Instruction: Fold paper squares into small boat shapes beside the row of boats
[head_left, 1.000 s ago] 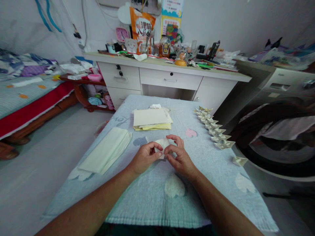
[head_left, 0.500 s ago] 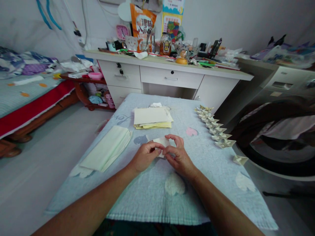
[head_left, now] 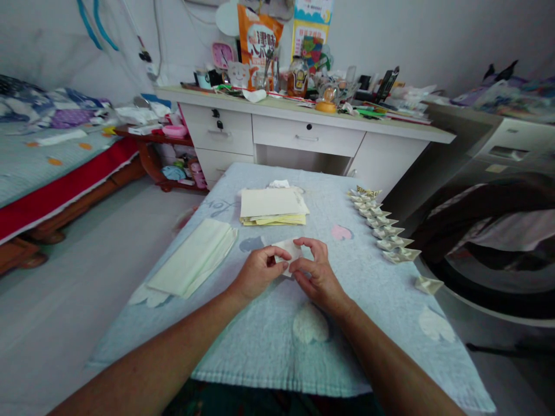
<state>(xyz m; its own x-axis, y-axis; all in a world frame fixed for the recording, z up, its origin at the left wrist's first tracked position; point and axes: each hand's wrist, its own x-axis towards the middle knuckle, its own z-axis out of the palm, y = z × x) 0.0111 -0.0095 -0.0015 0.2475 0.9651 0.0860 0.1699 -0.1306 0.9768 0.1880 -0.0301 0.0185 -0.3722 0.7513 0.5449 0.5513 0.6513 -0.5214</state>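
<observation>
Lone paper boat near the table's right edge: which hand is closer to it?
Right. The right hand is to the left of the lone paper boat, apart from it; the left hand is farther left.

Between your left hand [head_left: 255, 271] and right hand [head_left: 319, 278]: paper [head_left: 291, 249] | beyond them: paper stack [head_left: 271, 203] | left of them: sheets [head_left: 191, 257] | right: paper boats [head_left: 387, 232]

White desk [head_left: 277, 122] ahead; on it I make out pink clock [head_left: 222, 56], orange bag [head_left: 256, 39], jar [head_left: 297, 80]. Bed [head_left: 30, 173] far left, washing machine [head_left: 515, 136] to my right.
</observation>
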